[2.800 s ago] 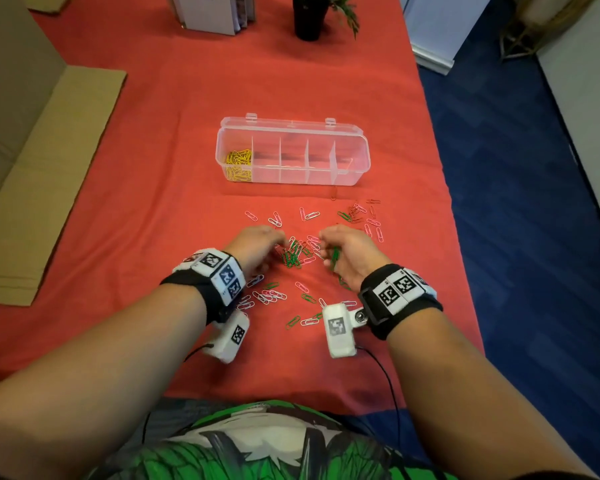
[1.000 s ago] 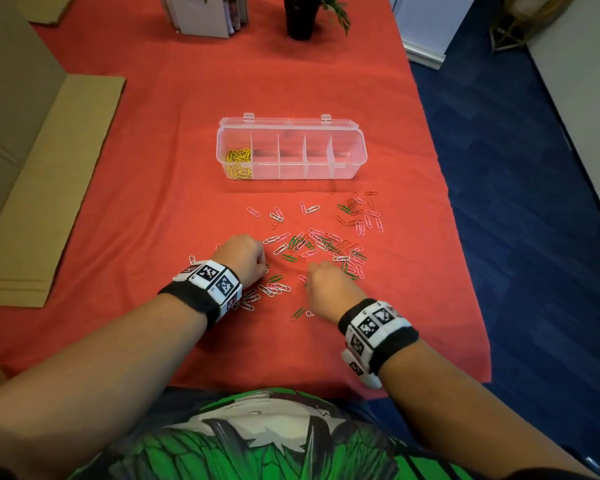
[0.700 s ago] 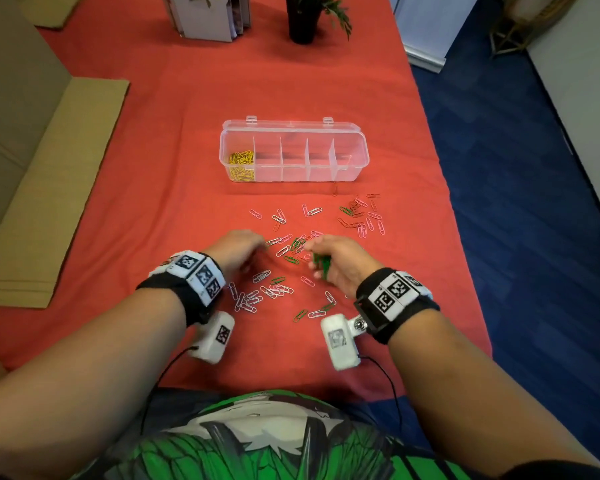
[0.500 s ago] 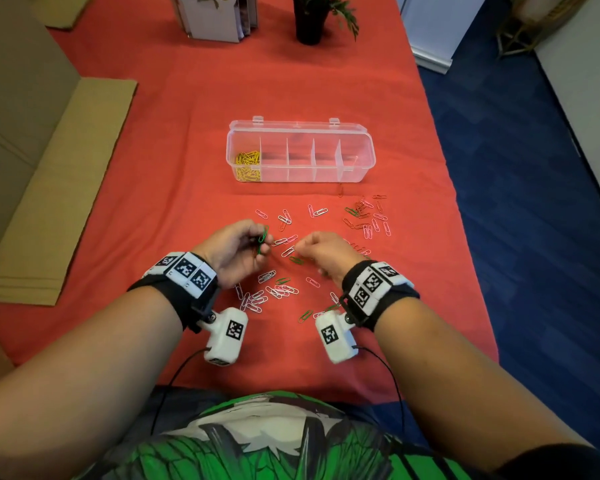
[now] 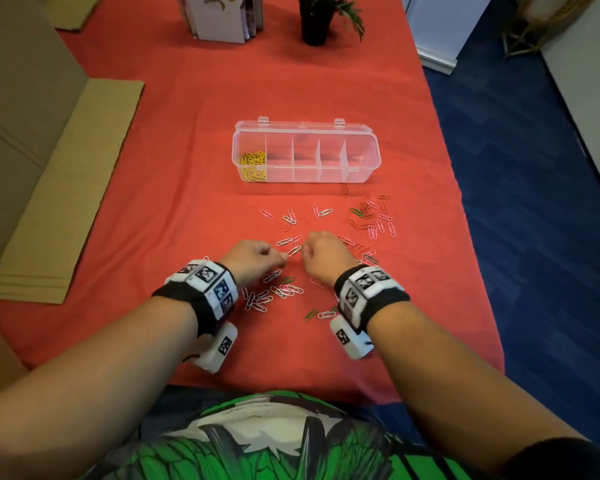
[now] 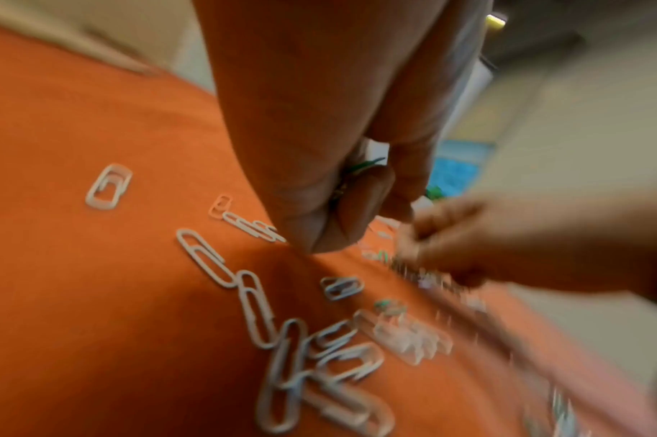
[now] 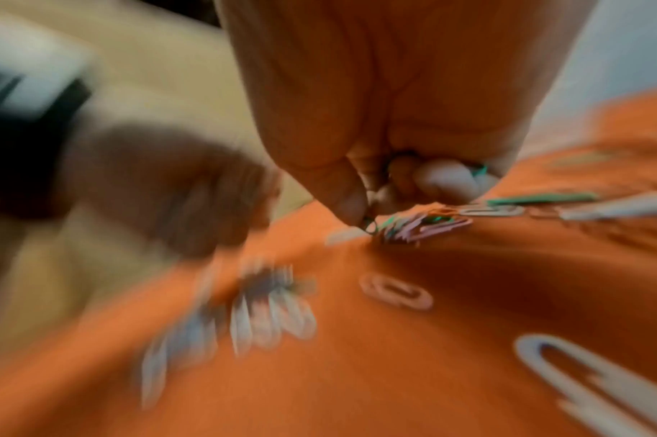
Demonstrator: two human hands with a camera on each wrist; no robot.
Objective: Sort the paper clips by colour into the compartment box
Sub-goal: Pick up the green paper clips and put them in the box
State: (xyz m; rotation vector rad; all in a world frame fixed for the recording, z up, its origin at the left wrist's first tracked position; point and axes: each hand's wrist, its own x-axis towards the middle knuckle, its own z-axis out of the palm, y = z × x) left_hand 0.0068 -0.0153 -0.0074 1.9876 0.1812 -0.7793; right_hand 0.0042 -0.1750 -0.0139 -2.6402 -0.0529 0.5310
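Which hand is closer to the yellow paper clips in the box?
Left. The left hand sits almost straight below the yellow paper clips, which fill the box's leftmost compartment. The right hand is about as far down, but off to their right.

Your head view is bright, evenly lit and sharp, with soft, short shadows under your forearms and wide-angle bending at the edges. Your left wrist view is dimmer and warm-toned; the right hand smears with motion there. Your right wrist view is the blurriest: the left hand and nearby paper clips streak badly.
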